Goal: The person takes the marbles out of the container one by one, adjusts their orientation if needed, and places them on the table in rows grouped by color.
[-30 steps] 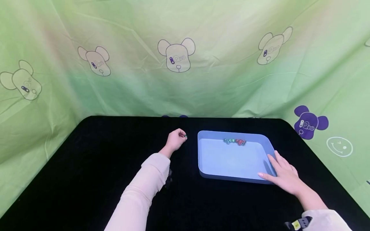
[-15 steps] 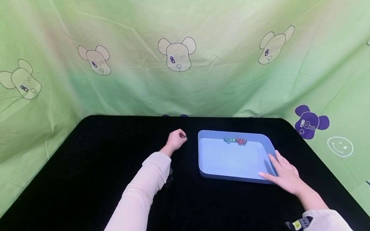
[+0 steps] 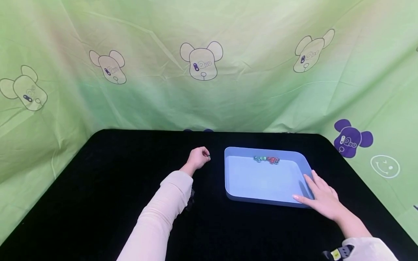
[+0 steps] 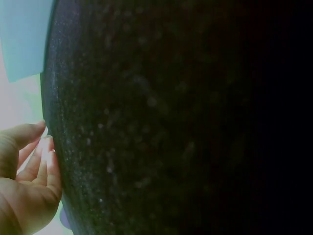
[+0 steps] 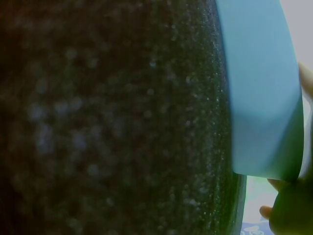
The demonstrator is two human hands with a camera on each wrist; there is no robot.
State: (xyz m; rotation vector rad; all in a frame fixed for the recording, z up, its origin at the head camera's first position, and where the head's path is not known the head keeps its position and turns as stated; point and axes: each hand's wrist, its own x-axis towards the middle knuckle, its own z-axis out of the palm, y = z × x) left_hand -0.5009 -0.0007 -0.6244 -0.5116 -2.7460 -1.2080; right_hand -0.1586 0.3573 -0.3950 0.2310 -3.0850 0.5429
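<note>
In the head view my left hand [image 3: 197,158] pinches a small glass marble [image 3: 209,156] between thumb and fingertips, low over the black table to the left of a blue tray [image 3: 261,200]. The fingers hide most of the marble. Several glass marbles, greenish ones [image 3: 258,159] on the left and red ones [image 3: 271,160] on the right, lie grouped near the tray's back wall. My right hand [image 3: 323,199] rests on the tray's front right corner with fingers spread and straight, the thumb over the front rim. In the right wrist view the tray's wall [image 5: 264,98] stands beside the hand.
A black cloth [image 3: 98,203] covers the table. Behind it and at both sides hangs a green curtain [image 3: 147,101] printed with bear heads. Dark wrist gear [image 3: 339,252] sits by the right sleeve.
The left hand stays beside the tray, its fingertips shifting slightly, and less of the marble shows between them. The right hand and the tray hold their places.
</note>
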